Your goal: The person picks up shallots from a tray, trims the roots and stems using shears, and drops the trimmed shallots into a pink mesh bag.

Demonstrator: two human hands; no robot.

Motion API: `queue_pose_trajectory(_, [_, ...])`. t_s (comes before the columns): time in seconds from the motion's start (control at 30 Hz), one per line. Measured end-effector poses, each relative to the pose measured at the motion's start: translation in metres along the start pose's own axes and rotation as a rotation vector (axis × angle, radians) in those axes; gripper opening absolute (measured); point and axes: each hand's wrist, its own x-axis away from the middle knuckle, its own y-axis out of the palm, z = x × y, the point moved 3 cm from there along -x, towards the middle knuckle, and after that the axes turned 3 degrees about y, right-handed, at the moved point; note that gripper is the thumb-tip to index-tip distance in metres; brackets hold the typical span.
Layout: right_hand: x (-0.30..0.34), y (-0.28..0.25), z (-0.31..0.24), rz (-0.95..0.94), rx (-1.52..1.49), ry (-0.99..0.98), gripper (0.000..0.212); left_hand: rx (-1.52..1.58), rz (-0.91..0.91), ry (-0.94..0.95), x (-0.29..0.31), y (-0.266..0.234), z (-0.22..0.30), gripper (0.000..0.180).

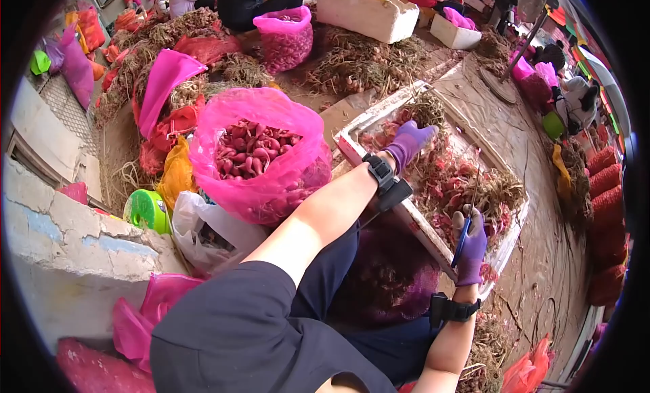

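Observation:
My left hand (410, 143), in a purple glove, reaches into the far part of a white foam box (414, 222). Its fingers look curled beside a bunch of dried shallot stems (426, 110); whatever lies in them is hidden. Nearer me, at the box's right side, my right hand (472, 254), gloved in purple too, is closed round scissors (462, 240) with a blue handle, the blades pointing away from me. Red shallot skins and dry tops (455, 176) fill much of the box. To the left stands a pink mesh bag (223, 190), open at the top, holding peeled-looking red shallots (252, 149).
Beside the pink bag sit a white plastic bag (210, 234) and a green round container (145, 211). A broken concrete ledge (81, 251) runs along the left. Heaps of dried stems (369, 61) and another filled pink bag (284, 40) lie beyond; people sit at the back.

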Motion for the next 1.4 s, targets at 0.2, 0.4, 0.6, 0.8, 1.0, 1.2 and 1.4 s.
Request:
queue_pose_trajectory(0.2, [-0.005, 0.002, 0.011, -0.042, -0.136, 0.118, 0.038, 0.115, -0.147, 0.238, 0.026, 0.016, 0.029, 0.075])
queue_pose_trajectory(0.4, [-0.016, 0.016, 0.010, -0.023, -0.320, 0.039, 0.034, 0.387, -0.376, 0.227, 0.035, 0.033, 0.054, 0.030])
queue_pose_trajectory(0.6, [-0.019, 0.016, 0.021, -0.051, -0.432, 0.071, 0.037, 0.879, -0.366, 0.127, 0.035, 0.039, 0.055, 0.016])
queue_pose_trajectory(0.8, [-0.014, 0.026, 0.005, -0.226, -0.642, 0.195, 0.040, 0.639, -0.366, -0.178, 0.016, 0.017, 0.009, 0.013])
queue_pose_trajectory(1.0, [-0.017, 0.020, 0.014, -0.176, -0.470, 0.088, 0.047, 0.684, -0.266, -0.122, 0.052, 0.008, 0.035, 0.021])
queue_pose_trajectory(1.2, [-0.024, 0.019, -0.018, -0.451, -0.444, 0.309, 0.053, 0.729, -0.436, -0.211, 0.033, -0.008, 0.019, 0.026])
queue_pose_trajectory(1.4, [-0.026, 0.030, -0.015, -0.440, -0.368, 0.328, 0.053, 0.355, -0.385, 0.078, 0.047, -0.005, 0.030, 0.043])
